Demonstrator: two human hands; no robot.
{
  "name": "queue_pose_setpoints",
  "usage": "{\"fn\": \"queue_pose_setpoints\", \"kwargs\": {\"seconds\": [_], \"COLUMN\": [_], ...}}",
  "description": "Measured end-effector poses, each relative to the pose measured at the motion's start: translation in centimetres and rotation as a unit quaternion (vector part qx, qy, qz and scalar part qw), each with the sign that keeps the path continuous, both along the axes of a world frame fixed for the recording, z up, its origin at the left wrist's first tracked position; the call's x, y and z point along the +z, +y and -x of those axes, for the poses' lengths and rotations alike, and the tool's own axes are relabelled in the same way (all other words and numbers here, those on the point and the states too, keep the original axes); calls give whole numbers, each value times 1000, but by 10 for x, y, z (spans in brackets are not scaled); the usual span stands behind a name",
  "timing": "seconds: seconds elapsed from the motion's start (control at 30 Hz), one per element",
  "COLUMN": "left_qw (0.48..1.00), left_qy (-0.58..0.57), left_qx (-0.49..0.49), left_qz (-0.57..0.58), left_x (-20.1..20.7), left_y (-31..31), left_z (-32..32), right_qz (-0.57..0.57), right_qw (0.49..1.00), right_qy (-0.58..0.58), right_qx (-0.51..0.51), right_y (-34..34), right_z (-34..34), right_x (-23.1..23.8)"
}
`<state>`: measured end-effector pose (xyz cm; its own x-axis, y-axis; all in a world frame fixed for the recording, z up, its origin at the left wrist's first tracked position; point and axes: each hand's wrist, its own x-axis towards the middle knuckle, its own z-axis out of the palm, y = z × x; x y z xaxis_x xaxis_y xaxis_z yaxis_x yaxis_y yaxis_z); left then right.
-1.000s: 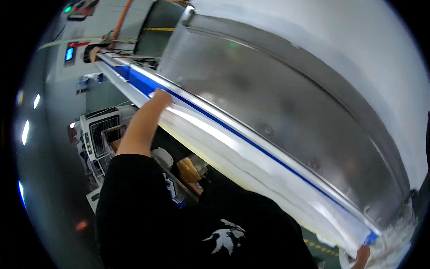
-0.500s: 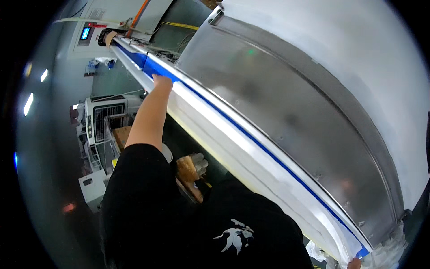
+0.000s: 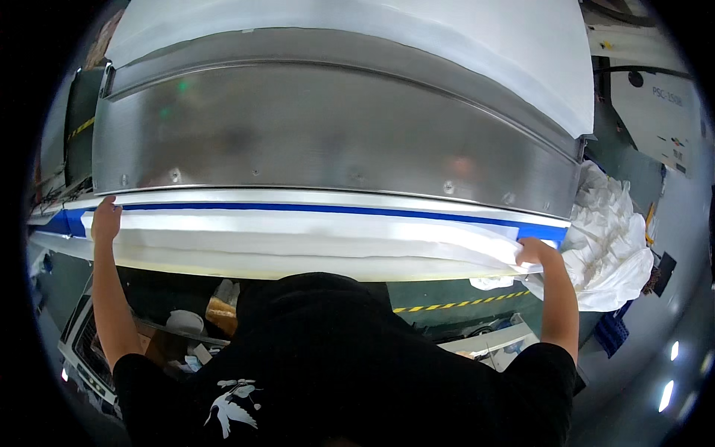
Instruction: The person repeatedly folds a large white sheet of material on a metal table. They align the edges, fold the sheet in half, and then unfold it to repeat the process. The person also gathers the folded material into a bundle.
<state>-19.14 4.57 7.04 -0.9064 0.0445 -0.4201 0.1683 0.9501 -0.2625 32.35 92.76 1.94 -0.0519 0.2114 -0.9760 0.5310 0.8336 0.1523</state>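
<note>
A long white sheet of thin, cloth-like material (image 3: pixel 313 227) stretches crosswise in front of me, its upper edge along a blue strip (image 3: pixel 320 208). My left hand (image 3: pixel 106 220) is closed at the sheet's left end, with fingertips reaching up to the white rail (image 3: pixel 246 197). At the right end my right hand (image 3: pixel 533 252) pinches the sheet's corner, just below a wider blue patch (image 3: pixel 551 233). Loose folds run along the sheet near the right hand. Its lower edge, slightly yellowish, hangs close to my body.
Beyond the rail rises a broad metal plate (image 3: pixel 335 130), with white material (image 3: pixel 357 26) over its far side. Crumpled white fabric (image 3: pixel 607 246) lies at the right. A white-framed machine with a grille (image 3: pixel 82 335) and a round white container (image 3: pixel 185 322) stand lower left. Yellow-black tape (image 3: pixel 462 302) marks the floor.
My view has swung from the rail's left end to face it squarely. Both arms are now spread out in sight, hands at the sheet's two ends; the right was barely visible before.
</note>
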Motion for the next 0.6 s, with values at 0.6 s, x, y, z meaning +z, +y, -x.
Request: {"fn": "queue_pose_setpoints", "kwargs": {"seconds": [0.6], "left_qw": [925], "left_qy": [6], "left_qx": [-276], "left_qz": [-261], "left_x": [-26], "left_y": [153], "left_z": [-92], "right_qz": [23], "right_qw": [908], "right_qy": [358], "right_qx": [-217], "right_y": [-255], "right_z": [125], "right_x": [12]}}
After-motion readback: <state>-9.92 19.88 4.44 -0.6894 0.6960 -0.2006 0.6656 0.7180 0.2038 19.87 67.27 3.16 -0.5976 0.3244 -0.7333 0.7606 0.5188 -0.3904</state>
